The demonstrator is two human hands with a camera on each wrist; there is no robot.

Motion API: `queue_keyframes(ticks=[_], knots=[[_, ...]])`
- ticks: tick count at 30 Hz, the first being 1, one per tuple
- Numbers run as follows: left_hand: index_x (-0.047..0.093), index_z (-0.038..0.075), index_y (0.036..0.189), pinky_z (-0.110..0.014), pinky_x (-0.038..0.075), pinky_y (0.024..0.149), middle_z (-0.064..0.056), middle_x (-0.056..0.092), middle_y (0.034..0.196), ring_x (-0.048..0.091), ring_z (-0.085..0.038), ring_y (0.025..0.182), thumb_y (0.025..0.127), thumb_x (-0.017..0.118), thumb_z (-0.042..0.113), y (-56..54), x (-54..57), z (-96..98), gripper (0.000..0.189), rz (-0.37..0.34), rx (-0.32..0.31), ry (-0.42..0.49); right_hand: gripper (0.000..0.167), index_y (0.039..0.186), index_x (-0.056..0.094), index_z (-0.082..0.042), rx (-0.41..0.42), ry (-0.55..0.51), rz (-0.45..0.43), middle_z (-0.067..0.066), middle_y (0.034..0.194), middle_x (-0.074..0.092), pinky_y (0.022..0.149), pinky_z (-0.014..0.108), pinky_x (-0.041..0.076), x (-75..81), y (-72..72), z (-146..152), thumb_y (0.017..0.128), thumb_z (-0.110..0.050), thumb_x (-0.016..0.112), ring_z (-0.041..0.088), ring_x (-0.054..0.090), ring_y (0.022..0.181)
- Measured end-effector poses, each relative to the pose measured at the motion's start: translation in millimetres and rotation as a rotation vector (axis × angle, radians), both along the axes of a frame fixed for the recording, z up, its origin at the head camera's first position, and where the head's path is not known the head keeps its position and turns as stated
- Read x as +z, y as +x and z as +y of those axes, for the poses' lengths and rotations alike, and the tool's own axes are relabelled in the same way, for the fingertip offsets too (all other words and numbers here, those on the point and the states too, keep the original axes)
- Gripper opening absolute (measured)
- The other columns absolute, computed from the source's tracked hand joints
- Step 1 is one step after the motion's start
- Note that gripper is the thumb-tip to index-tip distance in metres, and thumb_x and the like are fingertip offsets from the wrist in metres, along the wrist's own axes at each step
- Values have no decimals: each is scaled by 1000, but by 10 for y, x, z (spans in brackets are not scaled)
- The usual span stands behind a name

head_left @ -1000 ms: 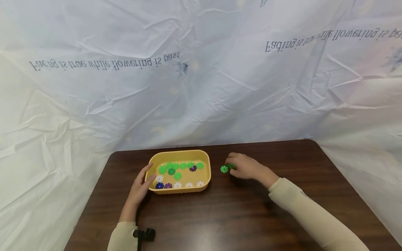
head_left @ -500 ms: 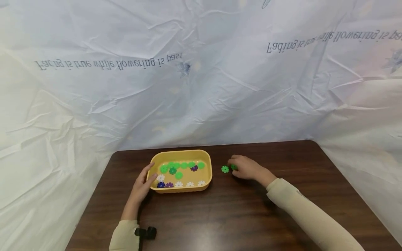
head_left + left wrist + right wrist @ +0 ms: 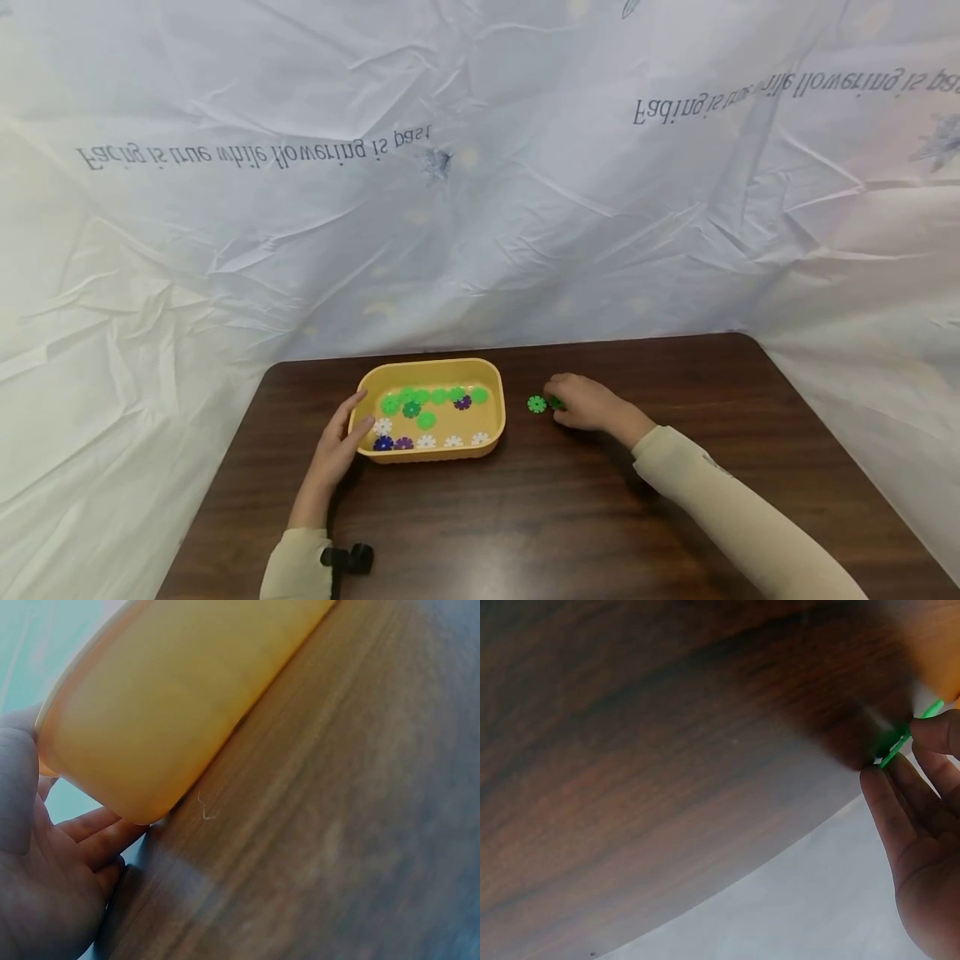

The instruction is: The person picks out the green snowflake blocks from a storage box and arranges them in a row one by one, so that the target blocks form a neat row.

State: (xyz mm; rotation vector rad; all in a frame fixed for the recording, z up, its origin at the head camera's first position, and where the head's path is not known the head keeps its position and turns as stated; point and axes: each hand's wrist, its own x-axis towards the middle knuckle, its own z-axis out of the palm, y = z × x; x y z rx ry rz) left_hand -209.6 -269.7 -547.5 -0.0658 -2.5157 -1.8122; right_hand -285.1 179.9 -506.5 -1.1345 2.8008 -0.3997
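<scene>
My left hand (image 3: 336,447) holds the left end of a yellow plastic basin (image 3: 429,455), its thumb at the rim; in the left wrist view the fingers (image 3: 101,832) lie against its outer end. Inside are several flower-shaped plastic discs: light green, a darker green disc (image 3: 411,409), white, blue and purple. To the right of the basin, my right hand (image 3: 592,402) pinches a green flower-shaped disc (image 3: 895,752) between thumb and fingers, low at the tabletop. Left of those fingertips, another green disc (image 3: 536,404) lies flat on the table.
The brown wooden table (image 3: 480,508) has rounded far corners. A white printed sheet (image 3: 480,183) hangs close behind it and along both sides. A black strap with a small device (image 3: 348,558) sits on the left sleeve.
The green disc under my right fingers was tilted up a second ago and now sits lower and flatter. The right hand has shifted slightly; the left hand and basin stay in place.
</scene>
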Motion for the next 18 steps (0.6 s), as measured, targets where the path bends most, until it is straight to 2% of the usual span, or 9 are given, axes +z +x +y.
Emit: queue_keyframes(ticks=[4, 10, 14, 18], knots=[[38, 9, 162, -64, 20, 123, -20, 27, 170, 19, -40, 158, 109, 60, 24, 9, 2, -11, 59, 6, -3, 2, 5, 93, 74, -3, 15, 2, 7, 6, 94, 65, 66, 33, 53, 24, -11, -8, 91, 1, 76, 16, 60, 77], [38, 9, 162, -65, 19, 123, -20, 29, 170, 19, -40, 158, 109, 60, 23, -7, -19, -11, 59, 16, -5, 3, 13, 85, 69, -11, -5, 8, 20, 3, 93, 61, 61, 30, 47, 70, -15, -21, 91, -2, 76, 12, 52, 71], [38, 8, 162, -64, 20, 123, -21, 29, 170, 20, -40, 157, 109, 61, 22, -8, -26, -11, 59, 15, -7, 11, 10, 89, 68, -13, -30, -32, 39, 1, 93, 58, 59, 29, 44, 167, -12, -109, 94, -7, 74, 11, 48, 70], [39, 7, 161, -63, 21, 123, -20, 30, 169, 21, -40, 157, 109, 61, 21, 12, -17, -23, 59, 15, -2, 17, 1, 99, 71, -9, -23, -103, 76, 0, 95, 61, 64, 30, 48, 356, -30, -353, 98, -10, 72, 11, 52, 74]])
